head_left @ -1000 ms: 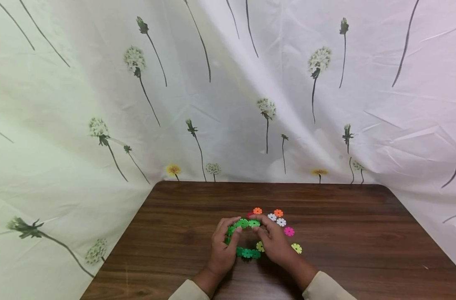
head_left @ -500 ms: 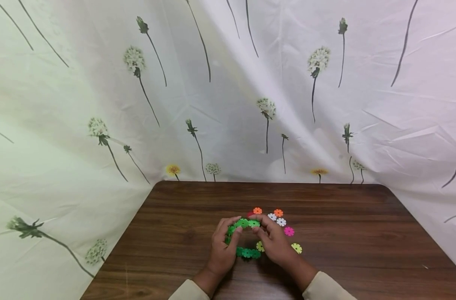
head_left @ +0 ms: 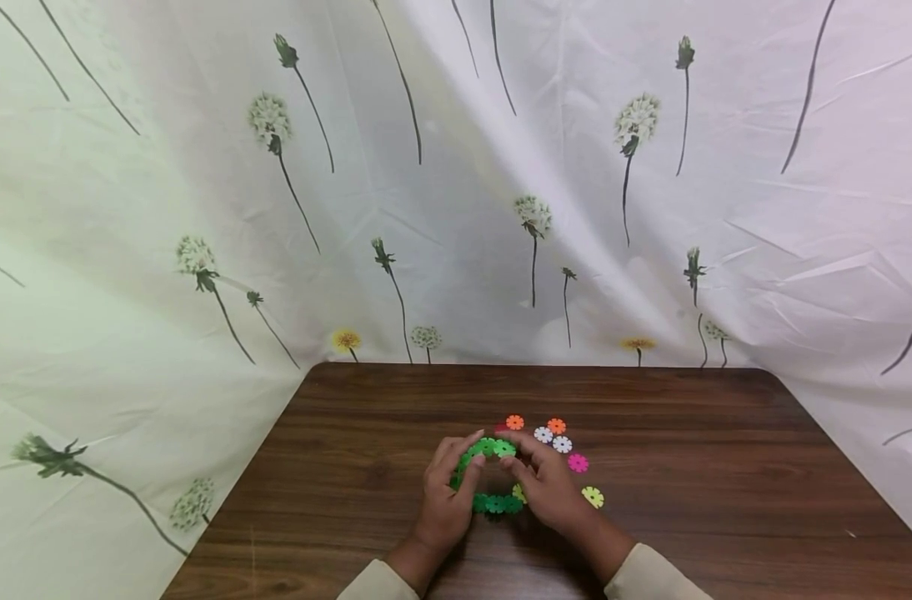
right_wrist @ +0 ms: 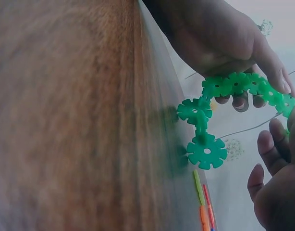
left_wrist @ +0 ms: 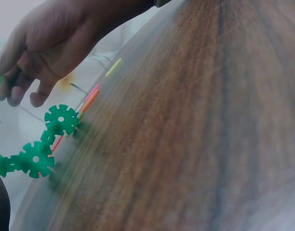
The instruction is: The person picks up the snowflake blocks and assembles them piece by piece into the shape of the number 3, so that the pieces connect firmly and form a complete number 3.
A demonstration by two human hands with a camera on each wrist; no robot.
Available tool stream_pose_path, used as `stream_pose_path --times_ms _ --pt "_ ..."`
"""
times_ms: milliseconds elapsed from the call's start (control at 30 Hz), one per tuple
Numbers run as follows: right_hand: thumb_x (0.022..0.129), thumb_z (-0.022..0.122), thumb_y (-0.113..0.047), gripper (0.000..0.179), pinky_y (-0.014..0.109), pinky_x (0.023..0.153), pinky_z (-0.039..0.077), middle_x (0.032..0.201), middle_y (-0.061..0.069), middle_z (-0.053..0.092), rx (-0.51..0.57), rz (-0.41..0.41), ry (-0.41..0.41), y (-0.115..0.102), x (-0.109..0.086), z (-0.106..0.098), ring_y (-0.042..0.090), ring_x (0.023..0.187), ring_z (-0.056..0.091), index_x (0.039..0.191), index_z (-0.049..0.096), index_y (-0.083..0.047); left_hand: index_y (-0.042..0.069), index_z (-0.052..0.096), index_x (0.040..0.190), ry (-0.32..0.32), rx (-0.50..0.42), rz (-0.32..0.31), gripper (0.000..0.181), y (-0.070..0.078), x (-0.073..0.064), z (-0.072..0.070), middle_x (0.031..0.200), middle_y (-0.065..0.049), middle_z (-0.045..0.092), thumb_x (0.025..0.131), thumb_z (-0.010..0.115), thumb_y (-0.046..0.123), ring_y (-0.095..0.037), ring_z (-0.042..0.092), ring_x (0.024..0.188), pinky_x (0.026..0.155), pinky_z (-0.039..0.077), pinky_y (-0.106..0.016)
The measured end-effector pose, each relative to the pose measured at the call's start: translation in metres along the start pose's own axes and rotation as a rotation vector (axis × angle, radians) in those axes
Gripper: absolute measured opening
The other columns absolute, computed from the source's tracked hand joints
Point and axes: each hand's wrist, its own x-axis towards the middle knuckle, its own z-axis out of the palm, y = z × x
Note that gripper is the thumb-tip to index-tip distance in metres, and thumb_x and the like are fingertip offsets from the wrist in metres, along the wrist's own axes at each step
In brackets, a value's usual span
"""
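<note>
Between the person's 2 hands, over the dark-brown wood-grain table [head_left: 351,467], was a C-shaped chain of green, notched, flower-shaped plastic discs [head_left: 486,447]. Handling guess: light, discs fairly stiff, faces a bit slick; slot joints the weak spots, could twist or pop apart. Best hold: thumb against fingers on the flat faces, near a joint, neighbouring disc supported.

Left hand [head_left: 445,492] was curled round the chain's left side, links passing between thumb and fingers. Right hand [head_left: 552,492] had thumb and index pinched on the far end disc, other fingers loosely bent. So chain lay right of the left palm, left of the right palm; near end ungripped, pointing toward the right hand. Couldn't tell if that end touched the table. 1 loose magenta flower-shaped plastic disc [head_left: 578,462] lay just beyond the right hand.
</note>
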Motion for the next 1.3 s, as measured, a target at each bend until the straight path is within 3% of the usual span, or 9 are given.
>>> stream_pose_path --times_ms 233,400,633,767,933,1067,1200,1300 --pt "0.110 0.065 -0.016 0.034 0.028 0.088 0.062 0.135 0.021 0.074 -0.021 -0.010 0.008 -0.002 0.001 0.001 0.013 0.110 0.071 0.141 0.068 -0.002 0.001 0.071 0.142 0.011 -0.008 0.075 0.041 -0.001 0.001 0.001 0.112 -0.010 0.068 0.102 0.067 -0.008 -0.006 0.058 0.093 0.077 0.054 -0.024" --pt "0.109 0.064 -0.013 0.031 0.030 0.078 0.060 0.113 0.025 0.075 0.004 -0.036 -0.010 -0.003 0.002 0.001 0.012 0.089 0.066 0.137 0.069 0.000 -0.003 0.071 0.139 0.017 -0.009 0.104 0.039 0.002 0.002 0.002 0.112 -0.011 0.069 0.101 0.068 -0.009 -0.007 0.061 0.094 0.074 0.055 -0.024" --pt "0.110 0.063 -0.015 0.033 0.029 0.081 0.060 0.124 0.019 0.076 -0.011 -0.053 -0.011 -0.004 0.001 0.001 0.010 0.096 0.066 0.140 0.069 -0.002 0.001 0.071 0.140 0.012 -0.003 0.057 0.039 0.002 0.000 0.002 0.114 -0.009 0.069 0.103 0.067 -0.007 -0.007 0.063 0.095 0.078 0.057 -0.025" --pt "0.110 0.063 -0.015 0.039 0.028 0.075 0.058 0.108 0.017 0.074 -0.030 -0.053 -0.006 -0.002 0.000 0.001 0.010 0.084 0.062 0.146 0.065 -0.002 0.004 0.071 0.139 0.014 0.011 0.018 0.035 0.002 -0.001 0.001 0.118 -0.008 0.071 0.105 0.066 -0.002 -0.013 0.069 0.106 0.090 0.059 -0.028" --pt "0.110 0.062 -0.015 0.041 0.030 0.069 0.056 0.092 0.016 0.064 -0.054 -0.063 -0.012 0.002 0.001 -0.003 0.023 0.076 0.059 0.149 0.063 -0.003 0.010 0.072 0.135 0.039 -0.014 -0.063 0.030 0.002 -0.001 0.000 0.120 -0.007 0.072 0.107 0.064 0.001 -0.017 0.070 0.112 0.097 0.059 -0.030" --pt "0.111 0.060 -0.015 0.036 0.027 0.077 0.060 0.104 0.022 0.071 -0.048 -0.024 0.016 0.005 0.003 -0.011 0.019 0.086 0.066 0.144 0.067 -0.003 0.016 0.073 0.133 0.051 -0.018 -0.083 0.031 0.003 -0.001 -0.001 0.121 -0.006 0.073 0.107 0.064 0.001 -0.017 0.070 0.114 0.098 0.060 -0.035" --pt "0.111 0.062 -0.013 0.030 0.029 0.086 0.063 0.115 0.026 0.076 -0.088 -0.013 0.061 0.011 0.005 -0.019 0.019 0.099 0.073 0.137 0.071 -0.001 0.012 0.074 0.129 0.060 -0.029 -0.085 0.026 0.004 0.001 -0.001 0.121 -0.005 0.073 0.107 0.064 0.001 -0.016 0.071 0.113 0.098 0.060 -0.032" --pt "0.110 0.064 -0.010 0.026 0.033 0.082 0.064 0.106 0.026 0.076 -0.131 -0.046 0.075 0.015 0.006 -0.024 0.021 0.093 0.074 0.132 0.073 0.000 0.007 0.074 0.128 0.061 -0.039 -0.088 0.023 0.005 0.002 -0.002 0.122 -0.006 0.072 0.107 0.064 0.001 -0.019 0.071 0.110 0.097 0.059 -0.028"
